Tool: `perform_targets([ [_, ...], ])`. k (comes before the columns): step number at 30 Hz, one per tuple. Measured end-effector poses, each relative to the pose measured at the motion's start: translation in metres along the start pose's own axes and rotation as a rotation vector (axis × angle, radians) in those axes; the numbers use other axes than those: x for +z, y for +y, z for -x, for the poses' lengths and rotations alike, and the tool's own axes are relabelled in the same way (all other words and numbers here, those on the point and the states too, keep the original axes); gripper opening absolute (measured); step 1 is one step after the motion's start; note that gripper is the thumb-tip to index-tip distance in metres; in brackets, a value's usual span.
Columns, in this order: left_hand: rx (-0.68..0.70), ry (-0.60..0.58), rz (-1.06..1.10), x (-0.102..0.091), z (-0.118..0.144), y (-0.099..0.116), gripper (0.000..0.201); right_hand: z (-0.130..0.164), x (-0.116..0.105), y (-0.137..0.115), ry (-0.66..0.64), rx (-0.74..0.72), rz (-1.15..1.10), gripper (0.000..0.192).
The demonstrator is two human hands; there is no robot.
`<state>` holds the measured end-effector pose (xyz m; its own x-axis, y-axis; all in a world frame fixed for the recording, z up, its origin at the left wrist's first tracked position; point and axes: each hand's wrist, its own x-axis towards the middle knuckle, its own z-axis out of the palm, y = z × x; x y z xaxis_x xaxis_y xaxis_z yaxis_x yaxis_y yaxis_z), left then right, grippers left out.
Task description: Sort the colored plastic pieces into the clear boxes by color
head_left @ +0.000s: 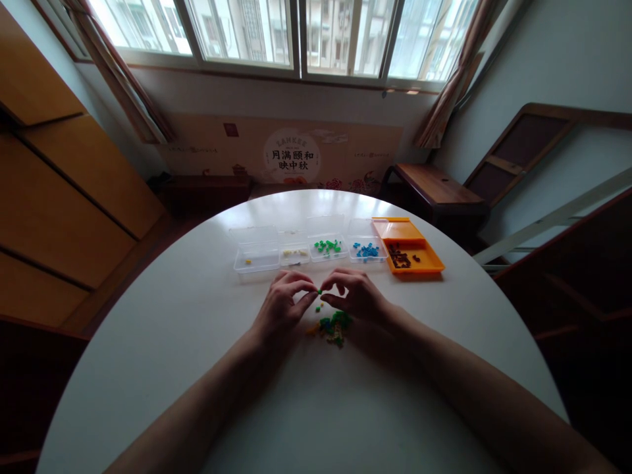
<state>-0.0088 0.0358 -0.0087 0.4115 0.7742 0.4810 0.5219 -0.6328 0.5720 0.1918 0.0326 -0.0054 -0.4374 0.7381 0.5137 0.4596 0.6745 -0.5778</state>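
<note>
My left hand (pixel 286 299) pinches a tiny green building brick (pixel 319 291) between thumb and forefinger. Right beside that piece is my right hand (pixel 358 295), its thumb and forefinger curved with a small gap between the tips. Whether the right fingertips touch the brick is hard to make out. Just below the hands lie a loose green brick (pixel 318 309) and a tiny yellow piece (pixel 322 304). Closer to me is a pile of small green, yellow and blue bricks (pixel 336 324); some may be joined together.
Clear lidded boxes hold one yellow piece (pixel 248 261), pale pieces (pixel 295 253), green bricks (pixel 328 246) and blue bricks (pixel 368 251). An orange box (pixel 428 260) at right holds dark brown pieces (pixel 399 257). All stand beyond my hands on a round white table (pixel 162 316).
</note>
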Motion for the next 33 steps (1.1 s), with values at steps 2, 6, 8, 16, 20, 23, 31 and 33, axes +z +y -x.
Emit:
perform_targets([
  [2, -0.003, 0.004, -0.005, 0.001, 0.000, 0.000, 0.012, -0.001, 0.001, 0.000, 0.003, -0.004, 0.000, 0.002],
  [6, -0.031, 0.024, -0.036, 0.000, 0.000, 0.001, 0.013, -0.003, 0.003, 0.001, -0.004, 0.006, 0.009, 0.002],
  [8, -0.050, 0.038, -0.057, 0.000, 0.000, 0.002, 0.013, -0.004, 0.003, 0.003, -0.007, 0.012, 0.039, 0.002],
  [16, -0.037, 0.011, -0.099, -0.003, 0.001, 0.010, 0.008, -0.034, 0.001, 0.029, 0.188, 0.165, 0.239, 0.008],
  [20, -0.048, -0.044, -0.090, -0.006, 0.003, 0.014, 0.019, -0.051, -0.001, 0.038, 0.283, 0.269, 0.230, 0.016],
  [23, -0.032, -0.107, -0.102, -0.007, 0.004, 0.017, 0.019, -0.048, -0.002, 0.040, 0.292, 0.283, 0.218, 0.017],
  [31, -0.005, -0.215, -0.190, -0.007, 0.003, 0.021, 0.009, -0.017, -0.001, 0.035, 0.242, 0.249, 0.196, 0.016],
  [33, -0.007, -0.210, -0.204, -0.006, 0.003, 0.020, 0.005, -0.015, 0.001, 0.034, 0.231, 0.253, 0.189, 0.014],
])
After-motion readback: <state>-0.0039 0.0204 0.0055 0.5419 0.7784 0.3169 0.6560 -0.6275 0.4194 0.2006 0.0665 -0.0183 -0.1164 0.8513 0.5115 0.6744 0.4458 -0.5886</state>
